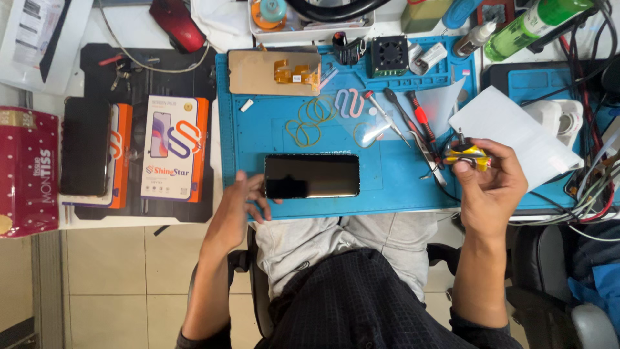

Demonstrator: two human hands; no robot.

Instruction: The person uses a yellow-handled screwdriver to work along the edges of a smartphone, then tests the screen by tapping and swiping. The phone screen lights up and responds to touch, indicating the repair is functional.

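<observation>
We see blue rubber work mat [258, 136] on desk. Black glossy rectangular phone [312, 175] lies flat on it, screen dark. Our left hand [240, 205] rests at phone's left end, fingers loosely spread, touching its edge. Our right hand [489, 183] grips small yellow-and-black tool [466, 156] over mat's right side. Red-handled screwdriver [421, 119] and tweezers lie just beside.

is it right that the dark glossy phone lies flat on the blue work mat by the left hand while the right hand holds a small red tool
Not quite. The head view shows the right hand holding a small yellow tool, not a red one. The rest holds: the dark glossy phone lies flat on the blue work mat by the left hand.
</observation>
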